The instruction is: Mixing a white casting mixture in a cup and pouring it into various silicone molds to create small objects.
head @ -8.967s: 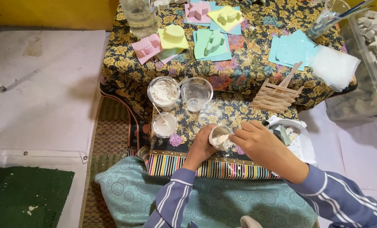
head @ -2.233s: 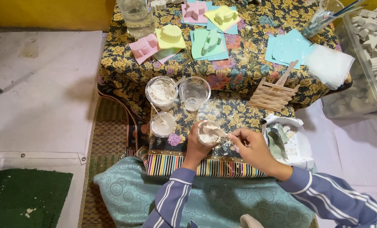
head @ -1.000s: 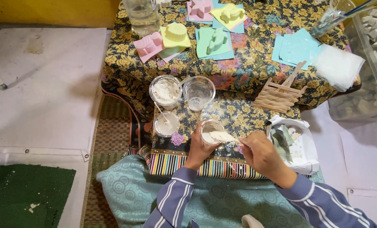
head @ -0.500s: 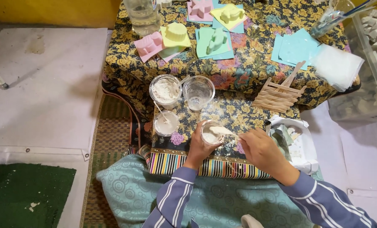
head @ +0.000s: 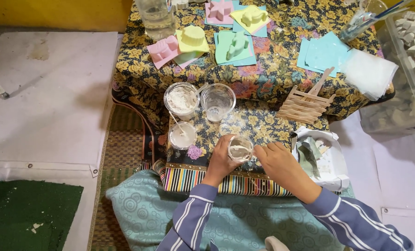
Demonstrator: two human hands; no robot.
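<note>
- Nearest the camera, two striped blue sleeves reach forward over a teal patterned cushion (head: 137, 214) to a low board covered in floral cloth (head: 258, 123).
- The left hand (head: 220, 160) is wrapped around the side of a small clear cup (head: 240, 148) holding white paste; the cup stands at the near edge of the board, just above a striped fabric border (head: 226, 183).
- The right hand (head: 275, 160) sits just beside the cup, fingers pinched together at its rim; whatever thin thing they hold is too small to make out.
- To the right lies a white container of scraps (head: 326, 160).
- Left of the cup stands a small cup of white liquid with a stick (head: 182, 135); behind it are a tub of white powder (head: 181, 99) and an empty clear cup (head: 217, 100).
- A rack of wooden sticks (head: 305, 104) lies further right.
- On the far table are pink, yellow and green moulds (head: 193, 39) on coloured paper, blue sheets (head: 324, 53), and a clear bottle (head: 155, 18).
</note>
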